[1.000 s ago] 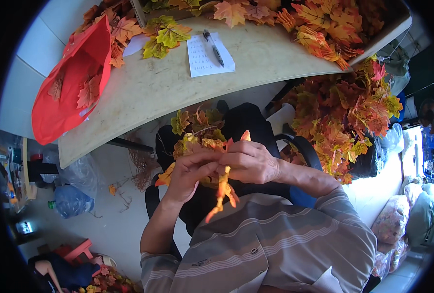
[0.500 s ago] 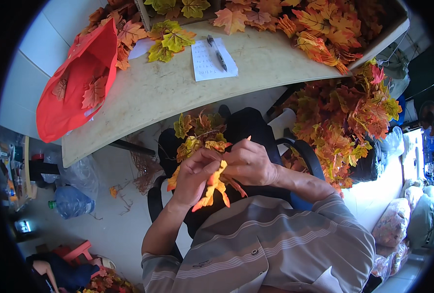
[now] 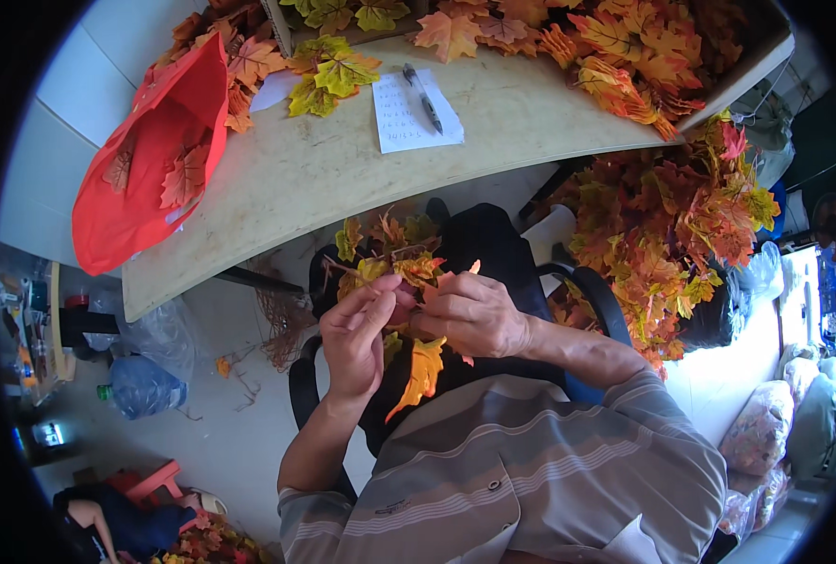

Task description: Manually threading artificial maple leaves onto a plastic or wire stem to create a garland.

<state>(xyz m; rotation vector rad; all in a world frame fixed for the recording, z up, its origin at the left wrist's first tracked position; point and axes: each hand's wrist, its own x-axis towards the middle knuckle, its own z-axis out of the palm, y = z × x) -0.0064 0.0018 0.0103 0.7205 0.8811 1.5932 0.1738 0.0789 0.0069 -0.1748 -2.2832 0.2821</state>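
Over my lap, my left hand (image 3: 355, 340) is closed, thumb and forefinger pinched at a thin brown stem. My right hand (image 3: 479, 317) is beside it, fingers curled round artificial maple leaves; the exact grip point is hidden behind its knuckles. An orange-yellow leaf (image 3: 421, 373) hangs below my hands, and a small orange tip pokes out above the right one. Just beyond the fingers lies a leafy artificial sprig (image 3: 419, 267) in yellow, green and rust, over my dark trousers.
A pale table (image 3: 277, 179) curves ahead, bearing a red fabric bag (image 3: 136, 202), a paper sheet (image 3: 399, 132), a pen (image 3: 424, 100) and heaped orange leaves (image 3: 639, 52). More foliage (image 3: 657, 226) hangs at the right by the chair armrest (image 3: 596, 301). A plastic bottle (image 3: 145, 387) lies on the left floor.
My left hand has drawn slightly left and its fingers have shifted onto the thin stem. The orange leaf hangs further right, beneath my right hand, which stays nearly in place.
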